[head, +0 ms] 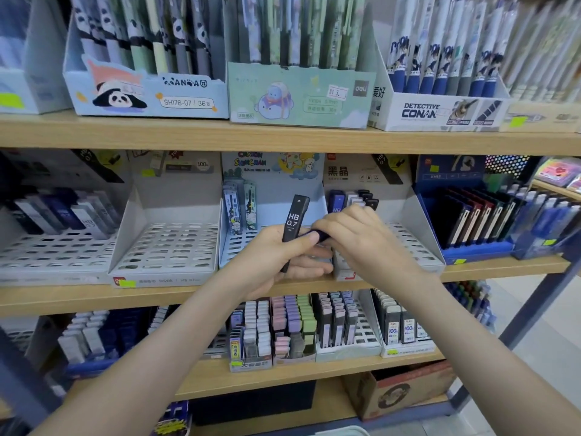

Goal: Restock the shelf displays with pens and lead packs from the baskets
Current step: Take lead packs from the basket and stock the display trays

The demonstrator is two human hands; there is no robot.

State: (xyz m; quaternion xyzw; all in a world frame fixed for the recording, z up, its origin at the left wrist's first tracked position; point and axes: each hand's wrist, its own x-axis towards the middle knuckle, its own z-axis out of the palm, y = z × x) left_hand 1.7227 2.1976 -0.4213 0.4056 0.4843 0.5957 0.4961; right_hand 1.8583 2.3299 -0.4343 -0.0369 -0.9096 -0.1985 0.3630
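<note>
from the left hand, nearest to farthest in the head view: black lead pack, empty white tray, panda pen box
1. black lead pack, gripped in the left hand
2. empty white tray, same shelf, left
3. panda pen box, shelf above, left

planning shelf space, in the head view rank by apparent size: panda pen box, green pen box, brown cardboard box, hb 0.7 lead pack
1. panda pen box and green pen box, about alike.
2. brown cardboard box, though farther away.
3. HB 0.7 lead pack, though nearest.
</note>
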